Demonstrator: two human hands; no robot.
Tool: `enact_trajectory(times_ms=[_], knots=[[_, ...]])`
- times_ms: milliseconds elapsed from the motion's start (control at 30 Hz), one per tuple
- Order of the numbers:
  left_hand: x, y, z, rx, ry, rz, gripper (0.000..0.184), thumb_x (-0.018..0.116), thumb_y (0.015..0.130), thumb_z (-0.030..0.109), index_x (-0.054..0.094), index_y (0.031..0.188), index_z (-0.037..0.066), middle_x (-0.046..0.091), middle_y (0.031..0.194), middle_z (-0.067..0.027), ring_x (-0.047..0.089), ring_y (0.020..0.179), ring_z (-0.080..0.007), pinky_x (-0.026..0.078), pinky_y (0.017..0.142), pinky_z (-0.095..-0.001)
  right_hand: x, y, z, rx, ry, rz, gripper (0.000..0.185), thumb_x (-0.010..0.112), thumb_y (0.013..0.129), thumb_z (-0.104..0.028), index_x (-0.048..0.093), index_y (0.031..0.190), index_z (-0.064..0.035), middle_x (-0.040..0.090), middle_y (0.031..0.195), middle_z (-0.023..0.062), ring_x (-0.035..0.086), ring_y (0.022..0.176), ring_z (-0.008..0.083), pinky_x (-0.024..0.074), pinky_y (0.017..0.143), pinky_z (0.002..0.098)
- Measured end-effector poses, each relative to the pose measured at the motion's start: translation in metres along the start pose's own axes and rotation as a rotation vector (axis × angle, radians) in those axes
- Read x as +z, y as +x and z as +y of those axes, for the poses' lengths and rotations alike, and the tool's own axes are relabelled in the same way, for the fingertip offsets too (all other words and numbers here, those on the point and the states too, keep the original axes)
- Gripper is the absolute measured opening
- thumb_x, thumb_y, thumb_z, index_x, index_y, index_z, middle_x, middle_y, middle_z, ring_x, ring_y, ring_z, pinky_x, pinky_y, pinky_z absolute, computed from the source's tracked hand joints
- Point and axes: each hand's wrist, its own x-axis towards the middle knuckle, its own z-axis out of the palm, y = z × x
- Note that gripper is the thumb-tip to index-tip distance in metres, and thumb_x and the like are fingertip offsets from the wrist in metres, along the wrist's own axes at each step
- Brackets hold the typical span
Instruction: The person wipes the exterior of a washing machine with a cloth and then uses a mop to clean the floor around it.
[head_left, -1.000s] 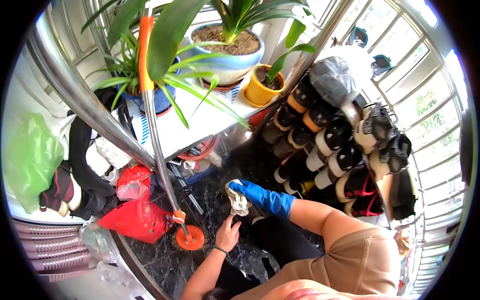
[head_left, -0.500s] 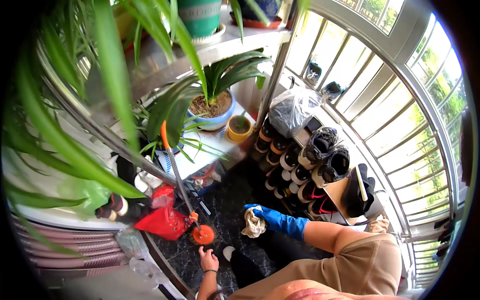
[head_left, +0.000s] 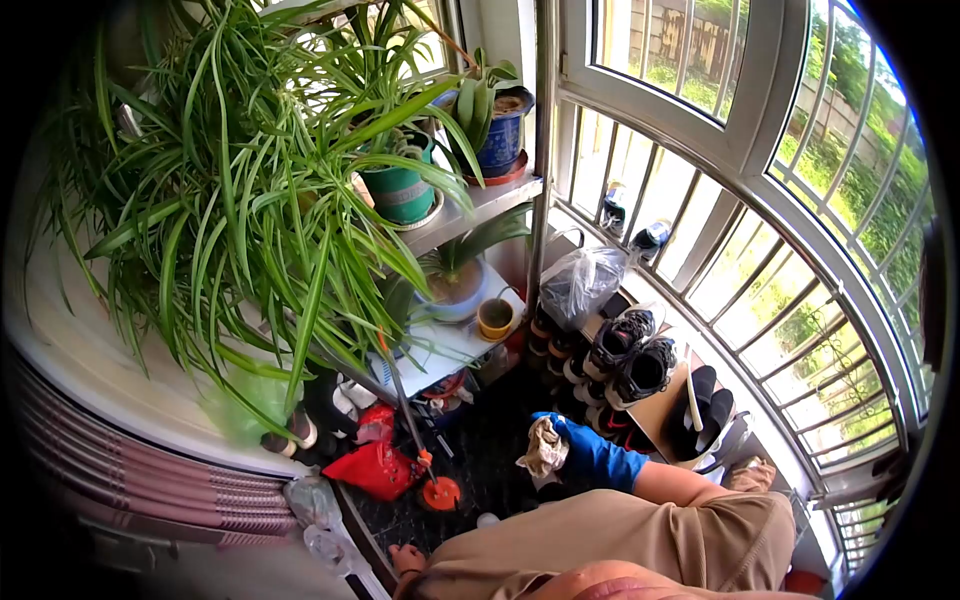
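My right hand point(head_left: 592, 450), in a long blue rubber glove, is closed on a crumpled off-white rag point(head_left: 543, 449) above the dark floor. Shoes on the rack point(head_left: 652, 428) are close to the glove's right. My bare left hand point(head_left: 406, 559) hangs low near the bottom edge, holding nothing visible, its fingers loosely apart and partly foreshortened. Nearest to it is the round orange head point(head_left: 441, 493) of a long-handled tool, which leans up toward the plant stand. Beside that lies a red plastic bag point(head_left: 368, 468).
Leafy spider plants point(head_left: 250, 190) overhang the left side. A green pot point(head_left: 400, 192) and a blue pot point(head_left: 502, 135) stand on a metal shelf point(head_left: 480, 210). Below are a small yellow pot point(head_left: 494, 319) and a white stand point(head_left: 430, 358). Barred windows point(head_left: 740, 270) curve along the right.
My view has tilted up, showing more plants and window. My left hand has drawn back toward my body, away from the orange tool head. My right hand still grips the rag.
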Motion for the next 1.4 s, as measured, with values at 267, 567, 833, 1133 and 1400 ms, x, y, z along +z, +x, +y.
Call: enact_trajectory(times_ms=[267, 567, 833, 1133, 1400], knots=[[0.051, 0.071, 0.029, 0.030, -0.061, -0.074, 0.012, 0.066, 0.067, 0.020, 0.069, 0.074, 0.011, 0.057, 0.094, -0.0198, 0.057, 0.084, -0.0347, 0.049, 0.078, -0.0422, 0.022, -0.016, -0.074, 0.005, -0.324, 0.314, 0.020, 0.049, 0.095, -0.027, 0.055, 0.103, -0.0104, 0.061, 0.094, 0.0031, 0.060, 0.088, 0.0166, 0.0495, 0.083, 0.0327], [0.050, 0.165, 0.099, 0.235, -0.031, -0.329, 0.016, 0.066, 0.070, 0.023, 0.070, 0.078, 0.010, 0.061, 0.091, -0.0174, 0.060, 0.081, -0.0297, 0.049, 0.077, -0.0387, 0.052, -0.074, -0.036, -0.319, -0.724, 0.301, 0.028, 0.051, 0.093, -0.037, 0.056, 0.100, -0.0103, 0.061, 0.093, 0.0044, 0.060, 0.088, 0.0201, 0.0486, 0.084, 0.0368], [0.076, 0.222, 0.172, 0.671, 0.230, -0.711, 0.019, 0.067, 0.073, 0.026, 0.070, 0.081, 0.009, 0.064, 0.087, -0.0152, 0.062, 0.079, -0.0253, 0.050, 0.076, -0.0355, 0.084, -0.198, 0.100, -0.690, -0.038, 0.937, 0.035, 0.045, 0.095, -0.045, 0.056, 0.101, -0.0125, 0.058, 0.090, -0.0009, 0.055, 0.082, 0.0109, 0.0468, 0.078, 0.0283], [0.138, 0.186, 0.276, 0.984, 0.368, -0.897, 0.024, 0.067, 0.076, 0.029, 0.071, 0.085, 0.007, 0.069, 0.084, -0.0128, 0.065, 0.077, -0.0204, 0.051, 0.075, -0.0320, 0.113, -0.371, 0.280, -1.527, 0.251, 1.261, 0.051, 0.041, 0.096, -0.045, 0.044, 0.131, -0.0084, 0.056, 0.117, 0.0082, 0.056, 0.107, 0.0229, 0.0436, 0.097, 0.0416], [0.208, 0.021, 0.363, 1.161, 0.475, -1.047, 0.020, 0.065, 0.082, 0.019, 0.066, 0.091, 0.001, 0.065, 0.074, -0.0056, 0.060, 0.065, -0.0126, 0.050, 0.060, -0.0269, 0.178, -0.546, 0.422, -2.169, 0.053, 1.405, 0.051, 0.036, 0.097, -0.046, 0.044, 0.132, -0.0090, 0.054, 0.123, 0.0070, 0.052, 0.114, 0.0230, 0.0381, 0.103, 0.0409]])
